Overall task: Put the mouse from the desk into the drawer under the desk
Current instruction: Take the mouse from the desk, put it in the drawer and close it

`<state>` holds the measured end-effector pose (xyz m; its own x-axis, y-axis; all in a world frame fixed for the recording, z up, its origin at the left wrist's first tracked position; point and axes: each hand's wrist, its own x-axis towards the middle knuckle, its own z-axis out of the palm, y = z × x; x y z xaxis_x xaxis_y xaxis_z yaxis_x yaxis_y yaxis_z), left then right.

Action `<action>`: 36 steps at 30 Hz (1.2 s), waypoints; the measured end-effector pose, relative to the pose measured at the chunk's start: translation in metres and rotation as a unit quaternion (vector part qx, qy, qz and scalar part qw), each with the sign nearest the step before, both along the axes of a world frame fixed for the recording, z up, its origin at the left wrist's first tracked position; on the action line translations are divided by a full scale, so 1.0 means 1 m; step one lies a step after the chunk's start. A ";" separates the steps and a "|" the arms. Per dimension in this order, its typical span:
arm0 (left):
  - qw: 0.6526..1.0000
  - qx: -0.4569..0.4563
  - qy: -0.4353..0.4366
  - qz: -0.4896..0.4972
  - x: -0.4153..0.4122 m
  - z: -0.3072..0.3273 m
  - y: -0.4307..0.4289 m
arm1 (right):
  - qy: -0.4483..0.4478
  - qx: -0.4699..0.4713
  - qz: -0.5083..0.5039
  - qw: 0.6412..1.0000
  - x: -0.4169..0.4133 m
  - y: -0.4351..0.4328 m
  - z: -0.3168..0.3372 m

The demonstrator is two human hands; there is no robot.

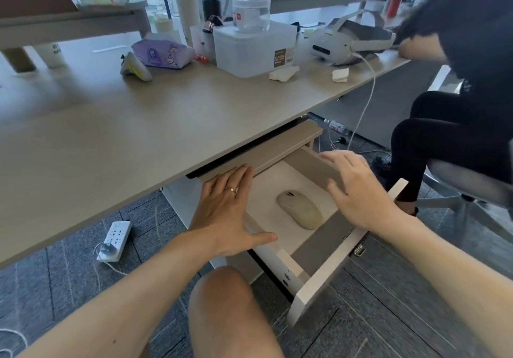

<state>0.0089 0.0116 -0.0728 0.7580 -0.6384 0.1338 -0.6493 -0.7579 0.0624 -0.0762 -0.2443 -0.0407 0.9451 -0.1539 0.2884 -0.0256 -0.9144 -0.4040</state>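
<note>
A pale beige mouse (301,209) lies flat on the white floor of the drawer (319,288), which is pulled out from under the desk (166,124). My left hand (224,213) hovers over the drawer's left side, palm down, fingers spread, a ring on one finger, holding nothing. My right hand (358,191) is over the drawer's right wall, fingers apart and empty. Neither hand touches the mouse, which sits between them.
On the desk stand a plastic container (255,49) with a clear jar on top, a purple tissue pack (163,52), a white headset (349,38) with a cable, and crumpled tissues. A seated person (458,107) is at the right. A power strip (115,239) lies on the carpet. My knee (222,302) is below the drawer.
</note>
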 end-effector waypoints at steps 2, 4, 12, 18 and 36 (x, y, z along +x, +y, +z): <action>1.000 0.007 0.011 0.005 -0.002 0.003 0.000 | -0.027 0.049 -0.007 0.998 -0.027 -0.004 -0.006; 1.000 0.010 0.025 0.013 -0.007 0.006 -0.002 | -0.039 0.105 -0.032 0.993 -0.048 -0.004 -0.017; 0.995 -0.034 0.062 0.074 -0.029 0.010 -0.009 | -0.012 0.457 -0.203 0.866 -0.073 -0.003 -0.056; 0.989 -0.038 0.087 0.111 -0.028 0.023 -0.012 | 0.042 0.596 -0.215 0.773 -0.057 -0.001 -0.064; 0.992 -0.111 0.057 0.034 -0.007 0.024 0.013 | 0.040 0.602 -0.195 0.773 0.069 0.039 -0.065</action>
